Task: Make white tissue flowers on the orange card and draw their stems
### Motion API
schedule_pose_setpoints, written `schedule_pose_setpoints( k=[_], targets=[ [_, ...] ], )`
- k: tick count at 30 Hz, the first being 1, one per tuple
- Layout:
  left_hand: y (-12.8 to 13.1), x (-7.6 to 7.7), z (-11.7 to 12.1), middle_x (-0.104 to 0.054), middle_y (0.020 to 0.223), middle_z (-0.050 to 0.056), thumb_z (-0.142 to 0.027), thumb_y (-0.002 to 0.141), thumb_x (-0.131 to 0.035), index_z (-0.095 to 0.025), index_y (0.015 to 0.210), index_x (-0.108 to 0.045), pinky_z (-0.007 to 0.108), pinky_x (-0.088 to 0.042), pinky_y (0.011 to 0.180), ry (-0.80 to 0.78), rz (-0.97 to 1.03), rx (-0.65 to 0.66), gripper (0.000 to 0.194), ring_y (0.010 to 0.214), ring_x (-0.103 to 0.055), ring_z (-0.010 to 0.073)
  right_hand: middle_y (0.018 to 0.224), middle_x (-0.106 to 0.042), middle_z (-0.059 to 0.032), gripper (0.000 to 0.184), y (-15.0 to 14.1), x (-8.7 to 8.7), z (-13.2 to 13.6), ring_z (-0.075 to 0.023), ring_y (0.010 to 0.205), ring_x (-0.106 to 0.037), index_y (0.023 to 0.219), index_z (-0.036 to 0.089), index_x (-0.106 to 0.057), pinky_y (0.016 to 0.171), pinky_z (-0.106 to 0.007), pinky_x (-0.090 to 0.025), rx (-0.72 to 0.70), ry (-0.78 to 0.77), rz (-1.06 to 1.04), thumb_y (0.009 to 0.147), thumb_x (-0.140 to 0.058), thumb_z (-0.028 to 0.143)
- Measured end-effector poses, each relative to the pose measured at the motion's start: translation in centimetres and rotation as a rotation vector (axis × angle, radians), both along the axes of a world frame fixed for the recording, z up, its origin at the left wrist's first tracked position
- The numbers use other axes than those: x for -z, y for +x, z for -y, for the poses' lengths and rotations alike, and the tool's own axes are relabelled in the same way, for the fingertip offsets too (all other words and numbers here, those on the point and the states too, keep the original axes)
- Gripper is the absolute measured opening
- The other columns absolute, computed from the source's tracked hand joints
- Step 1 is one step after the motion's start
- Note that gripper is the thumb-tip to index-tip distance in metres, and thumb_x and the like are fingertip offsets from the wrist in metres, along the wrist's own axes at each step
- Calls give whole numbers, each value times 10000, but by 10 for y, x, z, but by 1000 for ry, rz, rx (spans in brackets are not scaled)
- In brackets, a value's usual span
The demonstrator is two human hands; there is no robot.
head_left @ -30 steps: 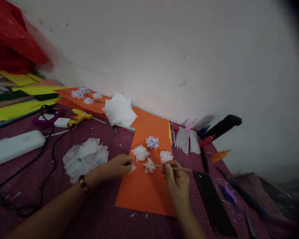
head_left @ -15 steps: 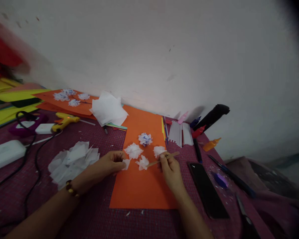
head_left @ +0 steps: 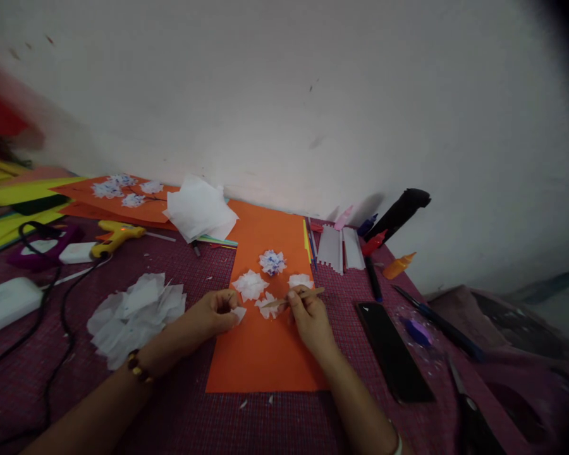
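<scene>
My left hand (head_left: 222,311) pinches a small white tissue paper piece (head_left: 239,315) at the left side of an orange sheet (head_left: 265,363). A thin, flat wooden stick (head_left: 313,292) is gripped in my right hand (head_left: 307,311), its tip over the nearest white tissue flower (head_left: 268,304). Whether the tip touches that flower I cannot tell. Another white flower (head_left: 250,285) lies to its left, and a third flower (head_left: 301,281) sits just beyond my right fingers. Farther up the sheet is a flower with blue-tinted edges (head_left: 272,262).
Left of the sheet lies a pile of tissue pieces (head_left: 135,316), with a yellow glue gun (head_left: 118,237) and its cord behind. On the right are a black phone (head_left: 394,354), scissors (head_left: 469,404), a cutter (head_left: 448,332) and an orange paint tube (head_left: 398,265). A wall stands behind.
The stick's tip has moved left, from the near flower's right edge to over the flower. My left hand still holds the tissue piece. The whole view has shifted slightly.
</scene>
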State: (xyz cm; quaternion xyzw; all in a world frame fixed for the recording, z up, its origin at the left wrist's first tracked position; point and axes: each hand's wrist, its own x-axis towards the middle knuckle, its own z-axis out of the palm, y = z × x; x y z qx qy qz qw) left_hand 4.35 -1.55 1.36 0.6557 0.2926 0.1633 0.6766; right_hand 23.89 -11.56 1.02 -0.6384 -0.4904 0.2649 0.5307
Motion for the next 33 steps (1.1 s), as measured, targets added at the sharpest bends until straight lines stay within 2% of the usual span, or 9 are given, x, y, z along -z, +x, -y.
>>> schedule_pose_setpoints(
  k=[7, 13, 17, 21, 26, 33],
  targets=[
    [4, 2, 3, -353, 499, -102, -326, 637, -594, -196, 658, -355, 185, -187, 431, -66, -40, 26, 273, 429, -256, 47, 626, -566, 7, 301, -3, -2, 1, -100, 449, -453, 704, 178, -540, 460, -215, -366, 28, 15, -14, 896, -422, 378],
    [6, -1, 6, -368, 552, -83, -331, 679, -565, -178, 665, -404, 199, -209, 471, 7, -73, 62, 223, 481, -292, 60, 579, -533, 15, 315, 5, -8, 8, -114, 471, -462, 739, 185, -512, 446, -212, -352, 117, 41, -66, 907, -382, 418],
    [9, 3, 9, -418, 606, -63, -288, 679, -538, -172, 692, -438, 207, -265, 516, 47, -47, 84, 153, 540, -363, 80, 575, -535, 11, 331, 5, -11, 10, -113, 496, -471, 693, 187, -507, 480, -215, -337, 84, 9, 92, 918, -369, 385],
    [12, 9, 10, -404, 609, -63, -237, 659, -527, -175, 669, -415, 210, -280, 526, 122, -82, 99, 128, 553, -355, 81, 574, -539, 14, 335, 2, -15, 15, -107, 499, -489, 664, 185, -515, 511, -219, -333, 58, 12, 241, 925, -367, 335],
    [11, 11, 10, -397, 607, -64, -270, 680, -524, -177, 683, -410, 206, -271, 499, 103, -104, 99, 147, 526, -336, 75, 564, -512, 23, 323, 0, -19, 19, -115, 515, -510, 697, 192, -496, 520, -219, -335, 119, 63, 250, 936, -338, 341],
    [11, 11, 10, -400, 606, -61, -281, 692, -524, -178, 686, -412, 207, -270, 503, 116, -108, 96, 152, 527, -337, 76, 612, -539, -4, 352, -5, -17, 15, -131, 551, -541, 638, 194, -487, 552, -235, -336, 58, -6, 394, 929, -339, 326]
  ],
)
